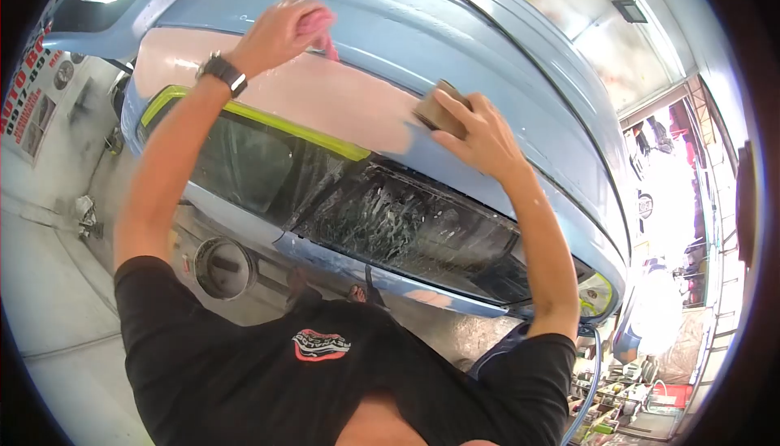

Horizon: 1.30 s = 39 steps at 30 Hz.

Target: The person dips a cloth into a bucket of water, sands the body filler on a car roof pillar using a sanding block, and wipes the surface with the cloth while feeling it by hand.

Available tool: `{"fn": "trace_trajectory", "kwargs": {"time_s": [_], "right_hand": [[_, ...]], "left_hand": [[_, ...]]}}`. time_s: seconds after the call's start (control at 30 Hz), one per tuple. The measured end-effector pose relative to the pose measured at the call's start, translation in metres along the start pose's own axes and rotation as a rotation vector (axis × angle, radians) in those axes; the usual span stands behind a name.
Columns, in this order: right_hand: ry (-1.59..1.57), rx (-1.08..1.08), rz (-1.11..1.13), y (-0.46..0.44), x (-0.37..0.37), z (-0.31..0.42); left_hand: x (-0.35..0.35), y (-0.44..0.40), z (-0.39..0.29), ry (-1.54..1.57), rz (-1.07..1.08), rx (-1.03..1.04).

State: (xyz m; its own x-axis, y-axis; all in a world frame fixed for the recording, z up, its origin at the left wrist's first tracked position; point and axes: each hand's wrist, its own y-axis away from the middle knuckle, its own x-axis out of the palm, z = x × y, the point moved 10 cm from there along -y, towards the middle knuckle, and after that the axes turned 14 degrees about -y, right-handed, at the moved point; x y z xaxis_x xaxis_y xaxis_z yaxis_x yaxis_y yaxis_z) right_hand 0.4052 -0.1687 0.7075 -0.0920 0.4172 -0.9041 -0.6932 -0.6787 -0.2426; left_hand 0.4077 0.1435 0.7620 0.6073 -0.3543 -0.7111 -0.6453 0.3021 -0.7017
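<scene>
My left hand [280, 33], with a watch on its wrist, is closed around a wet-looking pink cloth [315, 23]. One end of the cloth hangs down toward the blue car roof [366, 19]. In my right hand [487, 139] is a brownish sanding block [440, 110], gripped between thumb and fingers. It sits at the roof's edge, by the right end of a pinkish filler patch [325, 101]. Whether the block presses on the surface is hard to tell.
Yellow-green tape [268, 119] lines the top of a side window. The wet side glass [382, 214] has whitish runs. A round bucket [223, 269] stands on the floor at left. Clutter [621, 393] lies at lower right, near a blue hose [597, 373].
</scene>
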Motion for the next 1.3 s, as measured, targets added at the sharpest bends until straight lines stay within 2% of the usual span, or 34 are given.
{"fn": "trace_trajectory", "kwargs": {"time_s": [0.07, 0.1, 0.17, 0.2, 0.27, 0.37, 0.4, 0.5, 0.53, 0.6, 0.63, 0.67, 0.73, 0.8, 0.87, 0.93, 1.0, 1.03, 1.07, 1.13, 1.23, 1.3], "right_hand": [[0.008, -0.028, -0.037, 0.019, -0.001, -0.01], [0.014, -0.052, -0.056, 0.017, -0.001, -0.012], [0.025, -0.071, -0.086, -0.02, 0.017, 0.018], [0.031, -0.086, -0.109, -0.049, 0.029, 0.038], [-0.038, -0.299, -0.292, -0.1, 0.043, 0.084], [-0.218, -0.09, -0.021, -0.124, 0.063, 0.065], [-0.169, -0.218, -0.076, -0.107, 0.054, 0.066], [-0.101, -0.17, -0.143, -0.038, 0.018, 0.036], [-0.071, -0.142, -0.145, -0.047, 0.022, 0.035], [-0.023, -0.062, -0.15, -0.056, 0.034, 0.034], [0.016, -0.161, -0.232, -0.076, 0.042, 0.062], [0.056, -0.263, -0.317, -0.106, 0.057, 0.092], [0.006, -0.232, -0.26, -0.157, 0.097, 0.092], [-0.035, -0.19, -0.227, -0.139, 0.086, 0.082], [-0.096, -0.14, -0.182, -0.108, 0.058, 0.065], [-0.124, -0.056, -0.154, -0.043, 0.027, 0.029], [-0.09, -0.033, -0.189, -0.044, 0.025, 0.019], [-0.088, -0.025, -0.213, -0.057, 0.031, 0.028], [-0.084, -0.009, -0.241, -0.07, 0.039, 0.037], [0.01, -0.211, -0.321, -0.131, 0.068, 0.088], [-0.035, -0.2, -0.276, -0.132, 0.08, 0.087], [-0.031, -0.206, -0.278, -0.14, 0.07, 0.085]], "left_hand": [[-0.013, -0.03, -0.031, -0.024, 0.151, 0.087], [-0.016, -0.042, -0.042, 0.0, 0.139, 0.157], [-0.008, -0.064, -0.071, 0.066, 0.139, 0.315], [-0.002, -0.077, -0.082, 0.045, 0.181, 0.31], [0.016, -0.092, -0.107, 0.012, 0.276, 0.302], [0.038, -0.104, -0.137, 0.038, 0.263, 0.363], [0.046, -0.107, -0.137, 0.076, 0.226, 0.348], [0.03, -0.098, -0.141, 0.113, 0.289, 0.385], [0.024, -0.096, -0.138, -0.036, 0.346, 0.351], [0.025, -0.092, -0.118, 0.157, 0.348, 0.317], [0.024, -0.092, -0.113, 0.25, 0.351, 0.314], [0.013, -0.09, -0.106, 0.148, 0.399, 0.297], [0.027, -0.087, -0.064, 0.308, 0.183, 0.144], [0.009, -0.072, -0.029, 0.035, 0.308, -0.107], [-0.014, -0.031, 0.022, 0.232, 0.003, -0.143], [-0.011, 0.015, 0.094, 0.132, 0.126, -0.39], [0.003, 0.074, 0.152, -0.222, 0.12, -0.178], [0.016, 0.091, 0.16, -0.392, 0.13, -0.057], [0.029, 0.094, 0.168, -0.438, 0.206, -0.134], [0.039, 0.085, 0.171, -0.544, 0.349, -0.282], [0.043, 0.097, 0.165, -0.703, 0.584, -0.523], [0.044, 0.101, 0.17, -0.733, 0.222, -0.146]]}}
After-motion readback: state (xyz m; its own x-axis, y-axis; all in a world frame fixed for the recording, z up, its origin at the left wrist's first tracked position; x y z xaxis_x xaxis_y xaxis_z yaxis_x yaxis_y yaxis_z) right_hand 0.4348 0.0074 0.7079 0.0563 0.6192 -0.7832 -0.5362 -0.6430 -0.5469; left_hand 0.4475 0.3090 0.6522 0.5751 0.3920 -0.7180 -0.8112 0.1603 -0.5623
